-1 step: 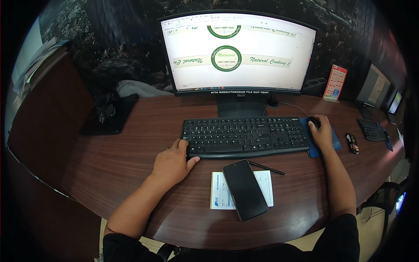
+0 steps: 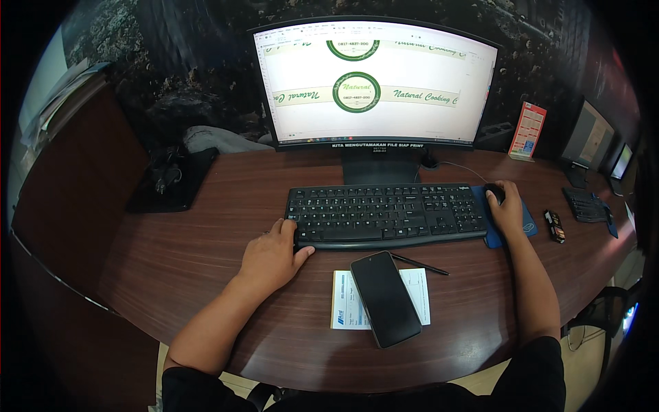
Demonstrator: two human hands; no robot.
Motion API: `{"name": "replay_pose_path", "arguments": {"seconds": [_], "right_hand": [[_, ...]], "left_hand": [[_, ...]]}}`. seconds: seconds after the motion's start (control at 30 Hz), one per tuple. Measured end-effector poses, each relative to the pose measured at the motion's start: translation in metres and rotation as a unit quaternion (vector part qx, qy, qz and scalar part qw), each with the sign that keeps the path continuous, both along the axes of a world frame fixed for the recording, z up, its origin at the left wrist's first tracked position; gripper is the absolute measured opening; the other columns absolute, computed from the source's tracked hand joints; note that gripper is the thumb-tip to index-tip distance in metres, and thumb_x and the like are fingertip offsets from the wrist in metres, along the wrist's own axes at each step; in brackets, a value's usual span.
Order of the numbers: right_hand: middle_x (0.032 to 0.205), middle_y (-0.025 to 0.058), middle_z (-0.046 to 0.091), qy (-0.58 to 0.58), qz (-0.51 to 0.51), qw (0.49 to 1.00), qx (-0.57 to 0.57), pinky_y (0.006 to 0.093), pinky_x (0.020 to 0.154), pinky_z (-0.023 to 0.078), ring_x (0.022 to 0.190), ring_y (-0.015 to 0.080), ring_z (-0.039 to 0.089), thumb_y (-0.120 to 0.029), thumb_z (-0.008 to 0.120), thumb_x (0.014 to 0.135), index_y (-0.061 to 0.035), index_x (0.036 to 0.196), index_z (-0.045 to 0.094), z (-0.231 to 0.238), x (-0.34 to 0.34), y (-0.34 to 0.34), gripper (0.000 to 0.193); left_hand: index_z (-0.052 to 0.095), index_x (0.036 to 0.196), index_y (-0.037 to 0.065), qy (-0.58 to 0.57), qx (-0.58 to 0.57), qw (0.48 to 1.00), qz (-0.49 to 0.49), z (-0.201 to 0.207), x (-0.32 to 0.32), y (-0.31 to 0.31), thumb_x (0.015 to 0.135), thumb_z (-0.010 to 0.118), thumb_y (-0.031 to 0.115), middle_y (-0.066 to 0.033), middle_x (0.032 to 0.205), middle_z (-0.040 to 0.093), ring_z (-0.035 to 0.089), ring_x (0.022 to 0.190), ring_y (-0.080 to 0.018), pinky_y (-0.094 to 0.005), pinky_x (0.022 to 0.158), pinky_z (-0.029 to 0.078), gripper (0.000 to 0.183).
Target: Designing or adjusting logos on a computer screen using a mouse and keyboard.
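Note:
My left hand (image 2: 270,255) rests at the left end of a black keyboard (image 2: 388,214). Its fingertips touch the corner keys and its thumb lies apart along the front edge, so it is open and holds nothing. On the right, my right hand (image 2: 506,209) is wrapped over a black computer mouse (image 2: 494,193), which sits on a blue mouse pad (image 2: 528,223). Behind the keyboard stands a curved monitor (image 2: 412,123), lit with a design of green round labels on pale bands.
A dark smartphone (image 2: 386,299) lies across a printed slip pad (image 2: 347,302), with a black pen (image 2: 429,265) beside it. Right of the pad are a small dark packet (image 2: 554,226), a red desk calendar (image 2: 527,130) and another keyboard (image 2: 585,204). A black tray (image 2: 189,196) sits far left.

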State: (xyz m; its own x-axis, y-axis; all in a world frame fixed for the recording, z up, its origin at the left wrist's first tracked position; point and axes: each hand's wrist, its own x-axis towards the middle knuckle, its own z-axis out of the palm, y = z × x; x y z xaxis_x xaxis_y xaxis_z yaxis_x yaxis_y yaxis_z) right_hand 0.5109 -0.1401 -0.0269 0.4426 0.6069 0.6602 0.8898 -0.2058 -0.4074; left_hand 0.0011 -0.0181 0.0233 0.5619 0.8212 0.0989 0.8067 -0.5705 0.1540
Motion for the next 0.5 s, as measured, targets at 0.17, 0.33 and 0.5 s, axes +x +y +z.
{"name": "replay_pose_path", "arguments": {"seconds": [0.17, 0.33, 0.5], "right_hand": [[0.114, 0.0181, 0.065, 0.014, -0.015, 0.999, -0.043, 0.0414, 0.093, 0.051, 0.107, 0.0370, 0.064, -0.018, 0.075, 0.087, 0.0007, 0.114, 0.065, 0.0033, -0.0042, -0.0016, 0.035], [0.115, 0.0181, 0.065, 0.019, -0.018, 0.997, -0.067, 0.0407, 0.094, 0.051, 0.108, 0.0370, 0.064, -0.019, 0.075, 0.087, 0.0006, 0.115, 0.066, 0.0021, 0.0004, -0.0015, 0.035], [0.116, 0.0186, 0.064, 0.013, -0.005, 0.998, -0.064, 0.0406, 0.095, 0.050, 0.110, 0.0369, 0.064, -0.018, 0.074, 0.088, 0.0011, 0.117, 0.065, 0.0014, 0.0005, -0.0005, 0.035]], "left_hand": [[0.050, 0.122, 0.000, -0.004, 0.005, 1.000, 0.001, -0.0024, -0.0015, 0.0013, 0.095, 0.066, 0.044, -0.0224, 0.120, 0.064, 0.069, 0.099, -0.0401, -0.0488, 0.085, 0.056, 0.054], [0.051, 0.120, -0.001, -0.014, 0.018, 1.000, -0.012, -0.0046, -0.0019, 0.0019, 0.095, 0.067, 0.044, -0.0201, 0.113, 0.064, 0.070, 0.095, -0.0392, -0.0482, 0.081, 0.057, 0.054], [0.051, 0.119, -0.001, -0.017, 0.029, 0.999, -0.015, -0.0065, -0.0032, 0.0020, 0.095, 0.067, 0.045, -0.0198, 0.112, 0.065, 0.070, 0.095, -0.0387, -0.0482, 0.081, 0.057, 0.054]]}}
